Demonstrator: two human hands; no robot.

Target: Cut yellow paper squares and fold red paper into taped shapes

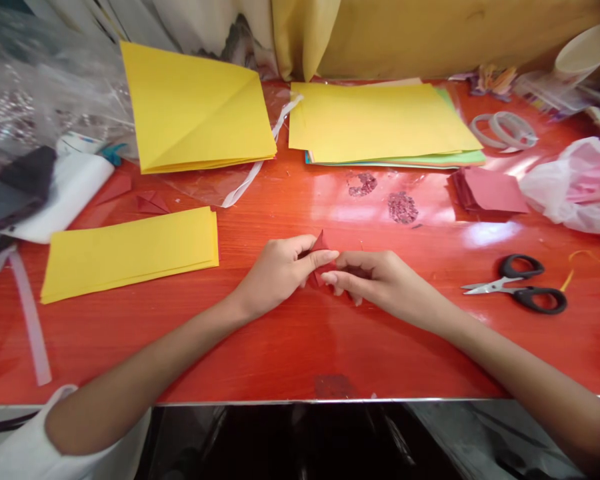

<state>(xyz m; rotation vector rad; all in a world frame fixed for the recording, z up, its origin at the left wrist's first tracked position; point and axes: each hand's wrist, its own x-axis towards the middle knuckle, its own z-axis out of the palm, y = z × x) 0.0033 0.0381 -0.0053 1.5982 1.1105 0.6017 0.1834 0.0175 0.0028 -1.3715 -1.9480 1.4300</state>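
Note:
Between my two hands, over the middle of the red table, is a small folded piece of red paper with a pointed top. My left hand pinches it between thumb and fingers. My right hand meets it from the right, thumb and fingers closed at its lower edge; the fingertips partly hide the paper. Two more folded red paper pieces lie at the left, one of them a small triangle. A stack of red paper squares sits at the right.
Black-handled scissors lie right of my right hand. Yellow paper strips are at the left, with folded yellow sheets and a coloured paper stack behind. Tape rolls and a plastic bag stand at the right. The table's front edge runs below.

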